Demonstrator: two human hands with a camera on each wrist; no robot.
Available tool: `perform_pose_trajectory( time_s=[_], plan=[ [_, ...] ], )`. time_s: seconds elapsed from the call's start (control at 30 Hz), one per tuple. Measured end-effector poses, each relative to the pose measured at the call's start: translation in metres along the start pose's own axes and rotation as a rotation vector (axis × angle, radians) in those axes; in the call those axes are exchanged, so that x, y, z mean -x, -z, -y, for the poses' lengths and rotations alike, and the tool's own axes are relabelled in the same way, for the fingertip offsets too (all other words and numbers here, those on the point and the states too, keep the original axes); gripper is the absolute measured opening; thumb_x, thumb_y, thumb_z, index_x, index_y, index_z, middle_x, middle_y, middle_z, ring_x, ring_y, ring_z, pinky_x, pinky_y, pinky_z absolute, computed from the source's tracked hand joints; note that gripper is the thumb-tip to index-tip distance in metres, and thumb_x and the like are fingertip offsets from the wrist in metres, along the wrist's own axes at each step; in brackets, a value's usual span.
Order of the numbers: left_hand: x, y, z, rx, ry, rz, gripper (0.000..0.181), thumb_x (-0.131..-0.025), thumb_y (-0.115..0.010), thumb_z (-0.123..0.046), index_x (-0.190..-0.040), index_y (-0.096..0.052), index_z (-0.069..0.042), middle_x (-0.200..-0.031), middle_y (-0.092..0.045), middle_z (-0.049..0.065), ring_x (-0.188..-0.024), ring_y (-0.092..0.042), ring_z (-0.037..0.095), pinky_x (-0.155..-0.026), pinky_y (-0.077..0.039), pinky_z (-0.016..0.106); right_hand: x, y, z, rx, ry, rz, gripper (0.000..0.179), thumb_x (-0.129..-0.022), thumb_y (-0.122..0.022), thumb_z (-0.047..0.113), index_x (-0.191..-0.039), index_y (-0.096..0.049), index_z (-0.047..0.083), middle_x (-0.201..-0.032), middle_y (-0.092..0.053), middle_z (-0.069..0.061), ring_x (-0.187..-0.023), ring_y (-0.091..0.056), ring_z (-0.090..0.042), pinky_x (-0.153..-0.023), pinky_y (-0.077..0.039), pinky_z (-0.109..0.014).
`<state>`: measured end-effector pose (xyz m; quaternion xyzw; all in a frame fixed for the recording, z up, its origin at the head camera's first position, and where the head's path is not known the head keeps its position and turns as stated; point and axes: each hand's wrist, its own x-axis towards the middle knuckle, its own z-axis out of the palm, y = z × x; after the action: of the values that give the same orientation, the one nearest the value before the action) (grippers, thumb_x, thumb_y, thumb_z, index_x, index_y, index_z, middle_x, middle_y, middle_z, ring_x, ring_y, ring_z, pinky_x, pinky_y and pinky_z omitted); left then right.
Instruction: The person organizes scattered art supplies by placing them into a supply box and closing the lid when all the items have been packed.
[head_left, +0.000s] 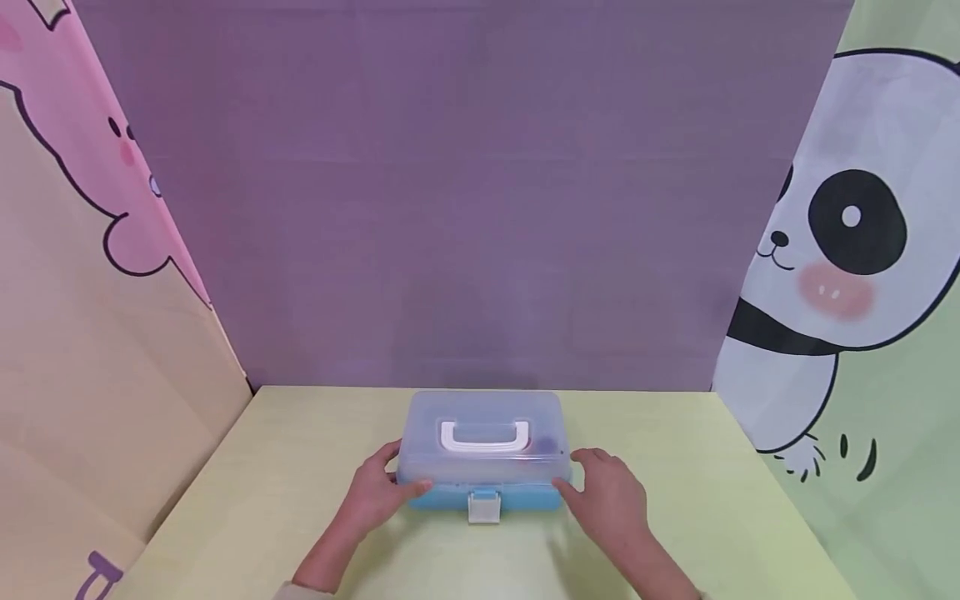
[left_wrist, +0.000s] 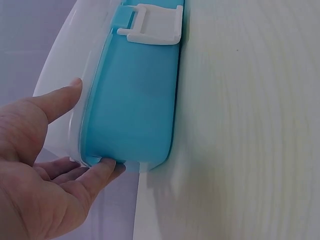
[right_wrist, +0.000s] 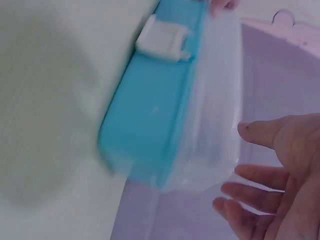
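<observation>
A plastic storage box with a light-blue base and a clear lid stands on the table, lid down. On the lid is a white handle; a white latch hangs at the front. My left hand holds the left end, its thumb against the lid's front and its fingertips at the base's end, under the rim. At the right end is my right hand, fingers spread and loosely bent, thumb by the lid's edge. Something reddish shows dimly through the lid.
The pale wood-grain table runs back to a purple cloth. Printed cloths flank it: a pink cartoon animal on the left and a panda on the right.
</observation>
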<state>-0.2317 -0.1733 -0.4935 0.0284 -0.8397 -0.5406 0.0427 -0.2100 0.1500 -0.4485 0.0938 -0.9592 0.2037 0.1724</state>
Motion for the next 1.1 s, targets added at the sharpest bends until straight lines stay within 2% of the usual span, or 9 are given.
perform_pose_trajectory(
  time_s=[0.07, 0.13, 0.27, 0.37, 0.57, 0.73, 0.83, 0.97, 1.1],
  plan=[
    [0.001, -0.002, 0.001, -0.003, 0.004, -0.002, 0.083, -0.070, -0.088, -0.021, -0.140, -0.047, -0.003, -0.139, -0.050, 0.019, -0.106, -0.063, 0.038, -0.074, -0.056, 0.039, 0.009, -0.001, 0.013, 0.031, 0.056, -0.032, 0.027, -0.077, -0.079, 0.035, -0.093, -0.072, 0.014, -0.092, -0.071, -0.001, -0.077, -0.067, -0.023, -0.051, -0.050, -0.036],
    [0.002, -0.002, 0.001, -0.003, 0.003, -0.006, 0.083, -0.070, -0.088, -0.021, -0.140, -0.047, -0.003, -0.139, -0.050, 0.019, -0.106, -0.063, 0.039, -0.074, -0.056, 0.040, 0.016, -0.007, 0.025, 0.029, 0.099, -0.009, 0.019, -0.078, -0.078, 0.033, -0.086, -0.071, 0.018, -0.082, -0.070, 0.004, -0.066, -0.065, -0.017, -0.047, -0.045, -0.032],
    [0.002, -0.001, 0.002, 0.000, 0.001, -0.001, 0.083, -0.071, -0.088, -0.021, -0.140, -0.046, -0.002, -0.142, -0.047, 0.019, -0.107, -0.062, 0.042, -0.076, -0.056, 0.041, 0.025, -0.027, 0.040, -0.025, 0.154, 0.106, 0.013, -0.080, -0.076, 0.033, -0.079, -0.070, 0.022, -0.071, -0.063, 0.013, -0.057, -0.054, -0.007, -0.044, -0.039, -0.027],
    [0.001, -0.001, 0.003, 0.004, 0.006, 0.003, 0.084, -0.070, -0.089, -0.021, -0.140, -0.046, -0.002, -0.142, -0.046, 0.020, -0.108, -0.061, 0.043, -0.077, -0.056, 0.042, 0.023, -0.038, 0.044, -0.114, 0.165, 0.186, 0.010, -0.081, -0.075, 0.033, -0.078, -0.071, 0.024, -0.072, -0.062, 0.016, -0.061, -0.054, -0.004, -0.046, -0.040, -0.026],
    [0.000, -0.001, 0.002, 0.007, 0.009, 0.004, 0.084, -0.070, -0.089, -0.021, -0.140, -0.046, -0.002, -0.142, -0.047, 0.019, -0.108, -0.062, 0.041, -0.078, -0.056, 0.042, 0.018, -0.051, 0.044, -0.236, 0.138, 0.189, 0.007, -0.080, -0.076, 0.028, -0.080, -0.073, 0.021, -0.081, -0.070, 0.014, -0.074, -0.065, -0.006, -0.053, -0.046, -0.024],
    [0.000, -0.002, 0.001, -0.004, 0.011, -0.001, 0.084, -0.071, -0.088, -0.022, -0.140, -0.046, -0.002, -0.143, -0.046, 0.020, -0.109, -0.060, 0.043, -0.079, -0.056, 0.043, 0.019, -0.058, 0.043, -0.322, 0.063, 0.230, 0.011, -0.080, -0.076, 0.025, -0.085, -0.073, 0.016, -0.083, -0.070, 0.010, -0.060, -0.054, 0.000, -0.050, -0.042, -0.024],
    [0.000, -0.002, 0.001, -0.005, 0.017, -0.003, 0.084, -0.071, -0.088, -0.022, -0.141, -0.045, -0.002, -0.144, -0.045, 0.020, -0.110, -0.060, 0.044, -0.080, -0.056, 0.044, 0.020, -0.062, 0.044, -0.358, 0.026, 0.253, 0.013, -0.080, -0.077, 0.025, -0.086, -0.071, 0.015, -0.077, -0.065, 0.010, -0.055, -0.048, 0.001, -0.048, -0.039, -0.024],
    [0.000, -0.002, 0.002, -0.010, 0.020, -0.003, 0.084, -0.071, -0.088, -0.022, -0.141, -0.045, -0.002, -0.144, -0.044, 0.021, -0.110, -0.060, 0.044, -0.081, -0.055, 0.044, 0.022, -0.069, 0.044, -0.398, -0.006, 0.288, 0.015, -0.079, -0.077, 0.026, -0.085, -0.068, 0.015, -0.068, -0.055, 0.010, -0.055, -0.044, -0.002, -0.049, -0.038, -0.025],
    [0.001, -0.002, 0.003, -0.009, 0.022, -0.001, 0.084, -0.071, -0.088, -0.021, -0.141, -0.044, -0.002, -0.144, -0.044, 0.021, -0.110, -0.060, 0.044, -0.080, -0.055, 0.044, 0.023, -0.073, 0.045, -0.467, -0.013, 0.323, 0.017, -0.079, -0.077, 0.024, -0.087, -0.066, 0.014, -0.077, -0.059, 0.006, -0.062, -0.046, -0.004, -0.056, -0.041, -0.025]
  ],
)
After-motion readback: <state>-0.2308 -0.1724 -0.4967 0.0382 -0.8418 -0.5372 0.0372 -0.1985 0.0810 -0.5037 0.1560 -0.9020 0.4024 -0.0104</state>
